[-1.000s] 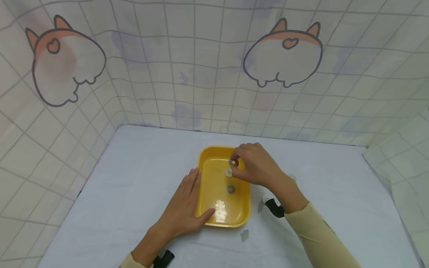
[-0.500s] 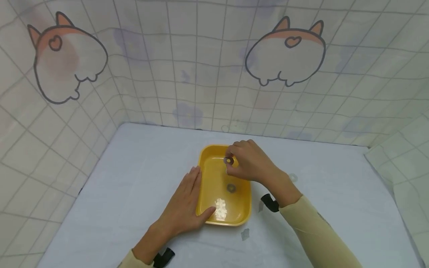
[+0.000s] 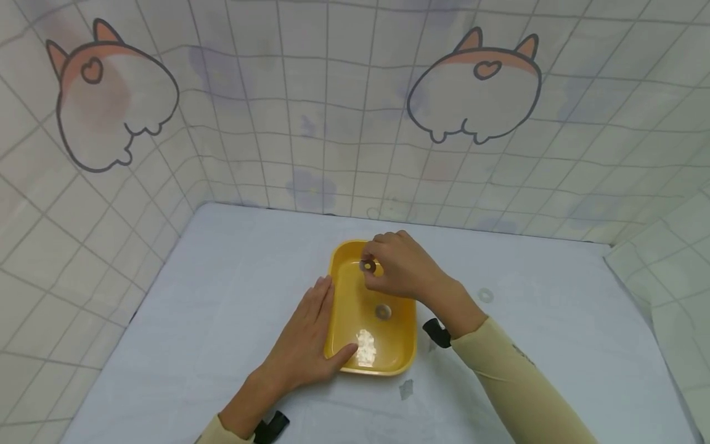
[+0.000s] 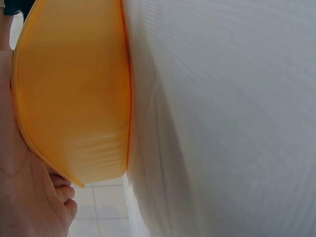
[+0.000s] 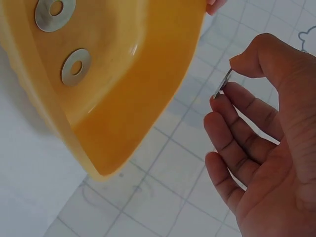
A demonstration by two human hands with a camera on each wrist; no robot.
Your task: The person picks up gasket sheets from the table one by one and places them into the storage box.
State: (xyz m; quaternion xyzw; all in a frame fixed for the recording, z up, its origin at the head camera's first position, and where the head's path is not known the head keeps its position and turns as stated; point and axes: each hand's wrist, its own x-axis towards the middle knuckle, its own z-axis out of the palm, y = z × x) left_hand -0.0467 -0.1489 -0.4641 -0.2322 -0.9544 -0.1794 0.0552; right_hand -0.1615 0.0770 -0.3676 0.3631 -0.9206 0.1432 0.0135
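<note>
Between thumb and fingertips my right hand [image 3: 402,266] pinches a flat metal washer [image 3: 373,267], held over the far part of a yellow tray [image 3: 345,302]. In the right wrist view that washer [image 5: 223,84] appears nearly edge-on. Two more washers lie on the tray floor there, a larger one [image 5: 41,19] and a smaller one [image 5: 77,74]. From above, only one washer [image 3: 383,312] shows in the tray; my right hand hides the other. My left hand [image 3: 302,336] rests along the tray's left rim, fingers straight, thumb over the near left corner.
A pale ring [image 3: 485,296] lies on the white tablecloth [image 3: 233,271] to the right of the tray. A small grey patch [image 3: 407,389] is in front of it. Behind the table hangs a checked curtain [image 3: 355,135] with cartoon animals.
My right hand has moved left over the tray with the washer in its pinch. The pale ring on the table has come out from behind the wrist. My left hand stays put.
</note>
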